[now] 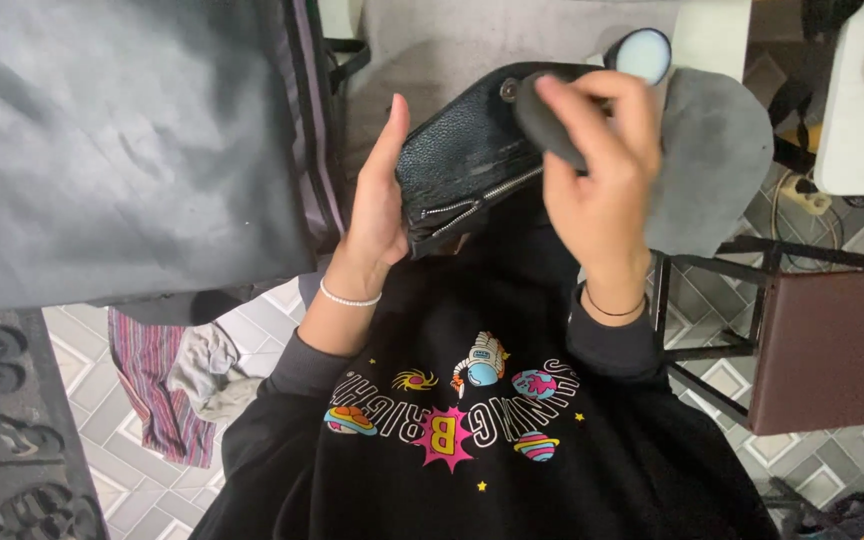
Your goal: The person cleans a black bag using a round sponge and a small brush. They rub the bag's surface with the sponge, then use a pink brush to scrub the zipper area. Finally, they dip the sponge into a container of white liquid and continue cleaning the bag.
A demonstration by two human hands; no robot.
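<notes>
We see the left hand [380, 195] flat against the left side of a black leather bag [462, 165], steadying it at 12 o'clock. Right hand [602, 170] closed around a dark brush handle [550, 128], its round pale end [644, 52] at 1 o'clock. Grey pad [717, 150] behind; brown stool [832, 345] at 3 o'clock

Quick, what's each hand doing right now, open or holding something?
Left hand: open, palm pressed flat against the side of the black leather bag, steadying it.
Right hand: closed around a dark round-headed brush, held against the bag.
</notes>
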